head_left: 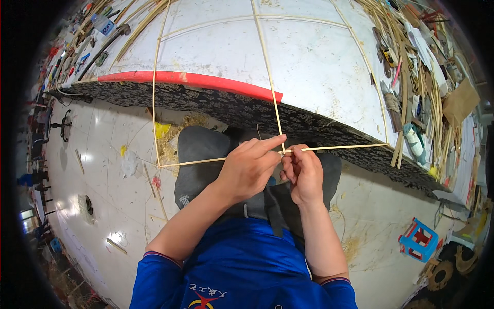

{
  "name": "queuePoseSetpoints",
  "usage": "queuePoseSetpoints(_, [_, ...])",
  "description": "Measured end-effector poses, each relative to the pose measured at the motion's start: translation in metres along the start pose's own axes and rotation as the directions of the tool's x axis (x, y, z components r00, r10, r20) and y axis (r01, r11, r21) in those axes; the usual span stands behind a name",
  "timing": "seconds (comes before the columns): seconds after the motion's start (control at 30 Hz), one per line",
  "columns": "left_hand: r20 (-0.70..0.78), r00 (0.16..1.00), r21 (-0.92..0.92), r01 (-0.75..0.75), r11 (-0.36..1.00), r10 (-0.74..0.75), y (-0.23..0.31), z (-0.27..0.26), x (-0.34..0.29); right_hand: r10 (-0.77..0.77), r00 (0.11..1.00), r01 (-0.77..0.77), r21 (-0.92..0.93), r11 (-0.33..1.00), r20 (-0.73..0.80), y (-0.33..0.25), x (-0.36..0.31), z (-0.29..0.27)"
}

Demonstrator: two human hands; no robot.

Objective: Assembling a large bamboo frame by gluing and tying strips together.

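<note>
Head view: both hands pinch the stick frame midway along its near edge, the rest reaching beyond them.

Found smooth, wood-like stick frame partly over the table. Noted matt cloth down the table's near side, smooth plastic stool near its right end, glossy floor below.

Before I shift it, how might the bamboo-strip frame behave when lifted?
The frame is probably light: an open grid of strips. Likely flexible, its strips being long and thin. It may twist, as its near side extends past the table.
</note>
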State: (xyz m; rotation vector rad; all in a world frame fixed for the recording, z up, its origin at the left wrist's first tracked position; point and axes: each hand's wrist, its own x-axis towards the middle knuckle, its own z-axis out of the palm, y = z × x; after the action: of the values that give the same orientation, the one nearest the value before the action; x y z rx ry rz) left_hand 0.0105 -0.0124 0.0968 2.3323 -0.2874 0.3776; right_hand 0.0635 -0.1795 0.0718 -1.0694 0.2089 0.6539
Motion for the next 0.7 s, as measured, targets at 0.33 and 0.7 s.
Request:
queuePoseSetpoints(0.33, [0.003, 1.000, 0.010, -0.004, 1.000, 0.004, 0.001, 0.002, -0.001, -0.016, 1.000, 0.016, 0.017, 1.000, 0.011, 0.002, -0.001, 0.000])
queuePoseSetpoints(0.7, [-0.024, 0.999, 0.010, -0.041, 0.999, 0.041, 0.004, 0.004, 0.007, -0.045, 0.998, 0.042, -0.065, 0.997, -0.036, 0.003, -0.001, -0.005])
